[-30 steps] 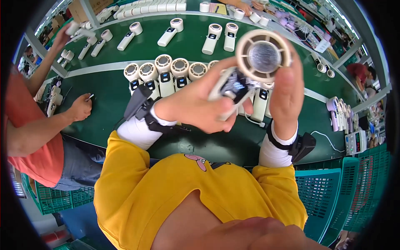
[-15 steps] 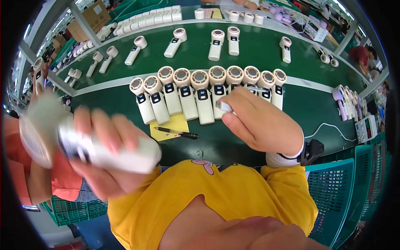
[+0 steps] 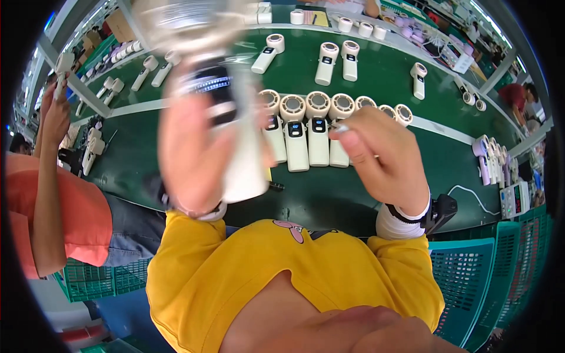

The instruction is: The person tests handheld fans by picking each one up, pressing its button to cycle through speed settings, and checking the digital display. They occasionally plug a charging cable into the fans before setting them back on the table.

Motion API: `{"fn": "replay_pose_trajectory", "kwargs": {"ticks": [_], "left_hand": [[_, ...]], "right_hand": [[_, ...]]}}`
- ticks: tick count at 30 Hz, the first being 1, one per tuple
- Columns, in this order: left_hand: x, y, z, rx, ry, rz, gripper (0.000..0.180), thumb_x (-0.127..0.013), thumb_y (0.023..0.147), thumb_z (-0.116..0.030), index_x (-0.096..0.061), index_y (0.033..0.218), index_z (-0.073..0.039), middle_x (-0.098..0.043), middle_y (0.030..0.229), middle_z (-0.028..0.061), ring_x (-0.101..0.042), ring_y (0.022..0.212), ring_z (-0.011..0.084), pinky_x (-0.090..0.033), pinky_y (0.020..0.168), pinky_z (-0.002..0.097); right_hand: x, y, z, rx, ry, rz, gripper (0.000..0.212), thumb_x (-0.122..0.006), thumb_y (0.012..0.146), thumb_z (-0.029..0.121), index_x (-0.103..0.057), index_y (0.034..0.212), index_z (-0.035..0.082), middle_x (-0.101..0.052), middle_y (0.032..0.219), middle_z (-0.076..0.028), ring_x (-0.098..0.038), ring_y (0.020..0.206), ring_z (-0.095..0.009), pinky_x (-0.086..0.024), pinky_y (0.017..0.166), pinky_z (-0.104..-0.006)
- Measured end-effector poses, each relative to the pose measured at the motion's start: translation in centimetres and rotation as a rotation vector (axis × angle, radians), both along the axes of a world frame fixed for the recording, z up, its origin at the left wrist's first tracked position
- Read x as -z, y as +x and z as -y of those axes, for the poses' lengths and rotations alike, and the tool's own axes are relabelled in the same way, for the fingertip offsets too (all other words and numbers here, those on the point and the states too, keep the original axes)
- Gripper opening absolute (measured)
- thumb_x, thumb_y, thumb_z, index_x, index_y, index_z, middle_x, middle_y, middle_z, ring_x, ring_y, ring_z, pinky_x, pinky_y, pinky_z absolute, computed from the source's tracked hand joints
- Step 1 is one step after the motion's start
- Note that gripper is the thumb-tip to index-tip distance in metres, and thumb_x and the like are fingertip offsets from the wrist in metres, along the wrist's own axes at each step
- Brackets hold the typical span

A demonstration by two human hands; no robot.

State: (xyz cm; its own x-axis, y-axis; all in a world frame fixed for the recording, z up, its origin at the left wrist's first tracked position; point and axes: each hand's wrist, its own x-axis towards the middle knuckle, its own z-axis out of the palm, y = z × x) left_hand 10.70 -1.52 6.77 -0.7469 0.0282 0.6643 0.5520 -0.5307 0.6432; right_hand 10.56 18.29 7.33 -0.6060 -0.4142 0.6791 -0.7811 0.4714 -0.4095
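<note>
Blurrily, 1 fan (image 3: 222, 97) in left hand (image 3: 191, 147), plug (image 3: 339, 127) in right hand (image 3: 385, 156)

The cream handheld fan (image 3: 232, 109) is up in the person's left hand (image 3: 194, 144), round head (image 3: 191, 23) away from the body and partly out of view, pale handle (image 3: 246, 170) slanting back and rightward, dark display panel (image 3: 213, 87) lit, all blurred to my eye; a small pale cable plug (image 3: 340, 127) pokes from the right hand (image 3: 385, 156), well apart from it
</note>
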Motion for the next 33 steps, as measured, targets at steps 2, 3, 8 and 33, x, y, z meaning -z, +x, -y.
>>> {"fn": "replay_pose_trajectory", "kwargs": {"ticks": [2,3,8,33], "left_hand": [[-0.1,-2.0,-1.3,0.117,-0.248,0.263,0.046,-0.039,0.084,-0.020,-0.026,0.121,0.003,-0.051,0.089,0.0191,-0.057,0.063,0.0242,-0.049,0.047,0.0313],[-0.2,-2.4,-1.8,0.114,-0.240,0.267,0.046,-0.039,0.084,-0.020,-0.026,0.121,0.003,-0.051,0.089,0.0191,-0.057,0.063,0.0242,-0.049,0.047,0.0313],[0.6,-3.6,-1.7,0.803,-0.215,0.407,0.047,-0.037,0.087,-0.015,-0.019,0.127,0.001,-0.051,0.092,0.0168,-0.057,0.066,0.0213,-0.050,0.052,0.0312],[3.1,-6.3,-1.5,0.519,-0.438,0.028,0.070,-0.043,0.074,-0.001,-0.003,0.131,0.004,-0.037,0.119,0.0139,-0.048,0.088,0.0179,-0.042,0.072,0.0262]], "right_hand": [[-0.6,0.0,-0.1,0.046,-0.028,0.075,0.027,-0.044,0.087,0.019,-0.051,0.068,0.001,-0.047,0.063,-0.009,-0.044,0.056,-0.020,-0.034,0.051,-0.0274],[-0.6,0.1,-0.3,0.042,-0.020,0.079,0.027,-0.044,0.087,0.019,-0.051,0.068,0.001,-0.047,0.063,-0.009,-0.044,0.056,-0.020,-0.034,0.051,-0.0274],[-1.0,0.3,-0.6,-0.101,-0.141,0.277,0.019,-0.049,0.083,0.013,-0.054,0.068,0.003,-0.046,0.055,-0.007,-0.044,0.048,-0.022,-0.035,0.046,-0.0285],[-0.1,-1.8,0.8,0.042,-0.079,0.452,0.016,-0.052,0.083,0.016,-0.059,0.076,0.003,-0.052,0.061,-0.009,-0.046,0.052,-0.021,-0.036,0.049,-0.0288]]}}
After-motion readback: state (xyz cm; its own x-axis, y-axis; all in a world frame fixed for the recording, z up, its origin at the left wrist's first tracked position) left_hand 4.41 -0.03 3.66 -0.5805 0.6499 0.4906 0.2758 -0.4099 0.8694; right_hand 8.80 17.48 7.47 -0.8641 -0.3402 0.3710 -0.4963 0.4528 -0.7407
